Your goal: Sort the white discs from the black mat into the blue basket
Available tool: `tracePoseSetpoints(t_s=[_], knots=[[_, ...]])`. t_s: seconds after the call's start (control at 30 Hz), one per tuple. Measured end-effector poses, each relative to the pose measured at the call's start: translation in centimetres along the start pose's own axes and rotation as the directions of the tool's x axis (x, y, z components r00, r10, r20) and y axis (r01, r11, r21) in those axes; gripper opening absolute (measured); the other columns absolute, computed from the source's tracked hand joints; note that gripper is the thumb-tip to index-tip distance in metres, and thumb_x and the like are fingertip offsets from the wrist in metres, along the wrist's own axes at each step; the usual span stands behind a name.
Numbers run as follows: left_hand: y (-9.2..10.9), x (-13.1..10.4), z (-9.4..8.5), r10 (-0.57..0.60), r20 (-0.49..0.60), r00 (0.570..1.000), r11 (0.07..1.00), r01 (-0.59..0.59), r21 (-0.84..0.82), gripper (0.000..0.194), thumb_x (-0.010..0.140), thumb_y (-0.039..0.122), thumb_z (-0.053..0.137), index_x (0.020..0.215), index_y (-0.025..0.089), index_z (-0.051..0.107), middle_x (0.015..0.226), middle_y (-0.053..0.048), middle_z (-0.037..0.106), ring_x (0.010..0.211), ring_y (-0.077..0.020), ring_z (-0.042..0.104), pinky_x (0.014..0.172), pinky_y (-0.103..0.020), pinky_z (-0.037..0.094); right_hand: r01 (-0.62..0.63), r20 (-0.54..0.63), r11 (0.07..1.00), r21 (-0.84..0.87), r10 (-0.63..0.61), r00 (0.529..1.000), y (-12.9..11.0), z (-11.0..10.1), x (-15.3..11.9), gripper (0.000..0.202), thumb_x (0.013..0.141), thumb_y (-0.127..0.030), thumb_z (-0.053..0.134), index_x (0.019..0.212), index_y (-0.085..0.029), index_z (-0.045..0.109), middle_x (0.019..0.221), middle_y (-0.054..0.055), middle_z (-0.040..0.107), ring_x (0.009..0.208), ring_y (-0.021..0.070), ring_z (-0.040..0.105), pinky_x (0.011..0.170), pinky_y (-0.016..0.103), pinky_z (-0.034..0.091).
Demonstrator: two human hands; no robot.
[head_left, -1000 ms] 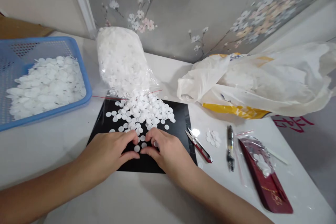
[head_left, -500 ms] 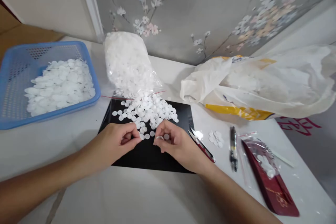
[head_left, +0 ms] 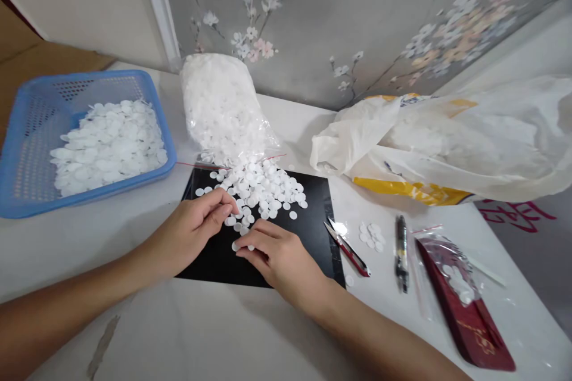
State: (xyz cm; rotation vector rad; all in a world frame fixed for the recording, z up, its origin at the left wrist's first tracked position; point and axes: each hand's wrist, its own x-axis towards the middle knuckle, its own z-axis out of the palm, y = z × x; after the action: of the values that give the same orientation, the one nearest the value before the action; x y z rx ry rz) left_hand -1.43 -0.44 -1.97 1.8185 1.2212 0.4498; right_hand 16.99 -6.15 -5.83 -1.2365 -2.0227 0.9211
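A heap of small round white discs (head_left: 263,187) spreads over the upper part of a black mat (head_left: 210,265). At the heap's lower left edge is my left hand (head_left: 201,217), its thumb and index finger drawn together close to some discs; whether anything is between them I cannot make out. Lower on the mat, my right hand (head_left: 283,256) pinches a white disc (head_left: 235,246) that peeks out past its fingertips. Another disc shows partly between the thumb and index finger of that hand.
A blue basket (head_left: 172,158) of discs stands left, a clear bag (head_left: 223,107) of discs behind the mat. To the right are red-handled thread snips (head_left: 353,256), a small disc group (head_left: 372,236), a pen (head_left: 401,256), a red packet (head_left: 473,333) and a white plastic bag (head_left: 348,143).
My right hand has moved left and slightly down, turning its fingertips leftward. My left hand has risen a little toward the discs. A loose disc beside the mat's right edge now shows.
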Motion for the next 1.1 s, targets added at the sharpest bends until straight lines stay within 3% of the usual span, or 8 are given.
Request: tracePoseSetpoints(t_s=[0.17,0.37,0.47,0.6,0.73,0.87,0.97,1.1], knots=[[-0.4,0.0,0.2,0.041,0.054,0.998,0.994,-0.046,0.102,0.026,0.095,0.036,0.039,0.085,0.023,0.059,0.069,0.006,0.059,0.059,-0.0119,0.049,0.058,-0.023,0.037,-0.069,-0.07,0.998,-0.012,0.068,0.995,-0.2,0.0,0.2,0.017,0.083,-0.007,0.055,0.08,-0.02,0.066,0.077,0.0,0.059,0.058,0.0103,0.053,0.055,0.021,0.045],[-0.4,-0.3,0.3,0.077,0.049,0.996,0.963,-0.087,0.254,0.02,0.093,0.031,0.041,0.085,0.024,0.059,0.059,0.008,0.051,0.051,-0.0109,0.044,0.052,-0.022,0.031,-0.152,-0.167,0.987,0.054,0.159,0.973,-0.2,-1.6,0.3,0.011,0.087,-0.015,0.061,0.082,-0.021,0.068,0.076,0.0,0.065,0.062,0.0122,0.057,0.057,0.022,0.046],[-0.4,-0.3,0.4,0.079,0.064,0.995,0.958,-0.094,0.27,0.017,0.092,0.03,0.044,0.082,0.024,0.056,0.056,0.009,0.045,0.047,-0.0101,0.039,0.05,-0.021,0.029,-0.064,-0.094,0.998,0.022,0.066,0.993,0.0,-1.0,0.0,0.007,0.088,-0.019,0.064,0.086,-0.022,0.07,0.081,0.001,0.065,0.064,0.0125,0.06,0.062,0.023,0.049],[-0.7,-0.2,0.4,0.087,0.004,0.996,0.966,-0.085,0.246,0.016,0.093,0.03,0.042,0.086,0.024,0.056,0.059,0.009,0.05,0.049,-0.0103,0.042,0.05,-0.021,0.03,0.094,0.005,0.991,-0.098,-0.094,0.996,0.1,0.2,-0.3,0.017,0.093,-0.012,0.053,0.09,-0.018,0.069,0.086,0.006,0.063,0.073,0.0147,0.062,0.067,0.025,0.05],[-0.7,-0.1,0.2,0.062,-0.049,0.997,0.971,-0.049,0.234,0.017,0.094,0.032,0.042,0.088,0.025,0.056,0.058,0.009,0.05,0.05,-0.0111,0.043,0.05,-0.022,0.03,-0.077,-0.073,0.997,0.004,0.077,0.994,-0.2,-0.1,-0.1,0.014,0.089,-0.012,0.058,0.082,-0.02,0.067,0.08,0.001,0.061,0.061,0.011,0.055,0.058,0.022,0.045],[-0.6,0.1,-0.1,0.058,-0.06,0.997,0.97,-0.042,0.241,0.017,0.094,0.033,0.042,0.089,0.024,0.057,0.058,0.009,0.049,0.051,-0.0113,0.044,0.051,-0.022,0.031,-0.256,-0.139,0.954,0.156,0.277,0.951,-0.2,-1.5,0.3,0.01,0.089,-0.022,0.056,0.081,-0.021,0.061,0.07,-0.002,0.06,0.058,0.0113,0.051,0.054,0.022,0.04],[-0.8,0.4,-0.2,0.068,-0.105,0.992,0.971,-0.042,0.234,0.017,0.093,0.033,0.044,0.089,0.024,0.058,0.056,0.009,0.048,0.05,-0.0112,0.043,0.051,-0.022,0.031,-0.372,-0.09,0.862,0.345,0.425,0.901,0.0,-2.2,0.5,0.011,0.087,-0.026,0.055,0.077,-0.021,0.054,0.06,-0.004,0.058,0.049,0.0095,0.045,0.048,0.022,0.037],[-1.1,0.6,-0.2,0.071,-0.128,0.989,0.973,-0.04,0.228,0.018,0.092,0.034,0.045,0.09,0.023,0.059,0.054,0.009,0.044,0.05,-0.0107,0.04,0.05,-0.022,0.03,-0.392,-0.014,0.694,0.604,0.5,0.866,0.2,-2.5,1.0,0.012,0.08,-0.03,0.061,0.082,-0.019,0.055,0.069,-0.003,0.062,0.046,0.007,0.042,0.046,0.022,0.035]])
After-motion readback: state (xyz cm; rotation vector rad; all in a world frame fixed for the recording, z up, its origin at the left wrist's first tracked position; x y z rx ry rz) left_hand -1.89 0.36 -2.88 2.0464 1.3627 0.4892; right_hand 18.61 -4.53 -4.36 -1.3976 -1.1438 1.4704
